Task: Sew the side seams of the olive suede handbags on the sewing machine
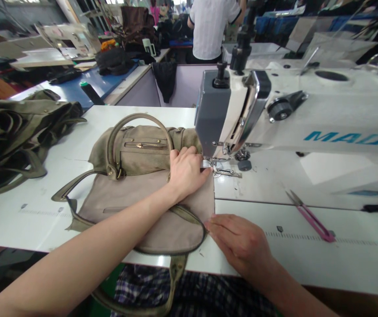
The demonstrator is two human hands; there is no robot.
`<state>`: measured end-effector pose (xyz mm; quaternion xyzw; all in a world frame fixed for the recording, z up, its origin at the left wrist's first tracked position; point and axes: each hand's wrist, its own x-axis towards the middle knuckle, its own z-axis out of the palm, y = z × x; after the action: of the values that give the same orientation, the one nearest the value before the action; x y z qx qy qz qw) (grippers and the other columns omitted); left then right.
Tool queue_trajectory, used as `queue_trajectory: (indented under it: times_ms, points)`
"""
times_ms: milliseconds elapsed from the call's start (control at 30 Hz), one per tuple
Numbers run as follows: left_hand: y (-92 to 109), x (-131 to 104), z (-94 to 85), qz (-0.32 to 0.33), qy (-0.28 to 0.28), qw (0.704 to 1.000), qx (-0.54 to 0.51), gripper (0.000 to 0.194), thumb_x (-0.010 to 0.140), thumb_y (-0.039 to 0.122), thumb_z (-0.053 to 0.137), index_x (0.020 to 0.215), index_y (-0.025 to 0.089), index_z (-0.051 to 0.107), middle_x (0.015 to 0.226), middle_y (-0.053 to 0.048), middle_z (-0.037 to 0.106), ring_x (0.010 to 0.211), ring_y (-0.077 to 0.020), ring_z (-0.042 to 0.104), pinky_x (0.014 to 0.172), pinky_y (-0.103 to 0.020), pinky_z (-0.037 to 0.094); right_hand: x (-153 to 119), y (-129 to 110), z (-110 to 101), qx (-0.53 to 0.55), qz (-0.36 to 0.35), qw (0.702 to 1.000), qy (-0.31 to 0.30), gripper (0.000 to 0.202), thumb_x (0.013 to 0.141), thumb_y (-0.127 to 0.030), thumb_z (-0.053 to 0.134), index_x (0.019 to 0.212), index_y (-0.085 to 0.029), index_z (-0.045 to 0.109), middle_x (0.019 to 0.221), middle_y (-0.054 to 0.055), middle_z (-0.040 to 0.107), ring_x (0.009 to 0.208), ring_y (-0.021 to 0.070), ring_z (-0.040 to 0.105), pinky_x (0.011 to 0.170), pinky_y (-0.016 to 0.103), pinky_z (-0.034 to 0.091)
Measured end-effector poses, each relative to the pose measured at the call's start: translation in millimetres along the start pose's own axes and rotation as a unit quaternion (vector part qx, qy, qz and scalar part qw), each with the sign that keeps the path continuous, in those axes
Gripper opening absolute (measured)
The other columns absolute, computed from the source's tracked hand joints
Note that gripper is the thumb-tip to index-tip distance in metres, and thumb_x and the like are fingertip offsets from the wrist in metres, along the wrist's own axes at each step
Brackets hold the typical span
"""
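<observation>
An olive-green handbag point(144, 160), its beige lining point(122, 193) spread flat, lies on the white sewing table. My left hand point(189, 171) presses onto the bag just left of the sewing machine's presser foot point(225, 171), fingers bent over the fabric and thumb towards the foot. Nearer to me, my right hand point(241, 242) pinches the lining's right edge beside the curved zipper point(189, 252). One rolled handle point(139, 116) stands up at the back of the bag. The other handle point(174, 281) hangs over the table's front edge.
The sewing machine point(324, 110) fills the right side. Pink-handled thread snips point(314, 220) lie right of my right hand. More olive bags point(17, 136) are piled at the left. Behind are a thread cone point(91, 93), another sewing machine point(71, 39) and a person in white point(210, 31).
</observation>
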<state>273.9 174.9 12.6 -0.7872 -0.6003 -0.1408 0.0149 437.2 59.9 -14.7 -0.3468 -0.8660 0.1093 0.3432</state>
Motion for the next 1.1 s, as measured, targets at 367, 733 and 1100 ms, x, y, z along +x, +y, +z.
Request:
queue_trajectory:
  times_ms: [367, 733, 1100]
  points:
    - [-2, -7, -1.0, 0.025, 0.009, 1.0, -0.005, 0.019, 0.081, 0.036, 0.058, 0.079, 0.019, 0.067, 0.087, -0.007, 0.061, 0.093, -0.0275, 0.054, 0.081, -0.045, 0.035, 1, 0, 1, 0.0, -0.015, 1.0, 0.004, 0.025, 0.093, -0.009, 0.046, 0.097, -0.012, 0.07, 0.091, 0.009, 0.074, 0.084, 0.0193, 0.069, 0.078, 0.031, 0.059]
    - [-4, -10, -1.5, 0.044, 0.01, 0.999, 0.015, 0.015, 0.08, 0.033, 0.06, 0.078, 0.019, 0.062, 0.09, -0.008, 0.061, 0.093, -0.0286, 0.055, 0.081, -0.045, 0.037, 1, -1, 0, -0.004, -0.02, 1.0, -0.002, 0.023, 0.093, -0.01, 0.046, 0.095, -0.011, 0.069, 0.089, 0.009, 0.073, 0.081, 0.0199, 0.068, 0.076, 0.033, 0.058]
    - [-4, -9, -0.7, 0.047, 0.017, 0.999, 0.02, 0.014, 0.08, 0.033, 0.06, 0.079, 0.019, 0.059, 0.09, -0.008, 0.061, 0.092, -0.0279, 0.055, 0.08, -0.044, 0.037, 3, 0, -1, -0.001, -0.029, 1.0, 0.004, 0.025, 0.093, -0.009, 0.043, 0.094, -0.01, 0.068, 0.088, 0.009, 0.073, 0.08, 0.0185, 0.068, 0.076, 0.031, 0.057]
